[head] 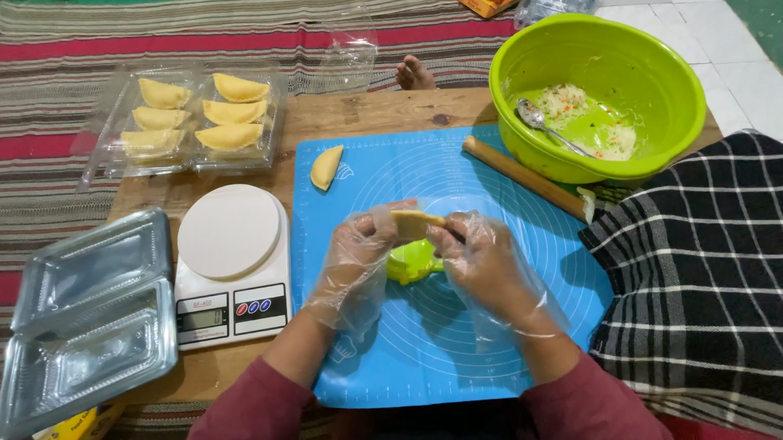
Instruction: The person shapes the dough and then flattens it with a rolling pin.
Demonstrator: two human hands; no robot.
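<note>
Over the middle of the blue mat point(432, 350), the left hand point(358, 257) and right hand point(481, 256), both in thin plastic gloves, pinch a folded piece of dough point(414, 223) between the fingertips. It looks soft, light and easily torn, best held by its edges. A green mould point(411, 263) beneath the dough is mostly hidden by the hands.
</note>
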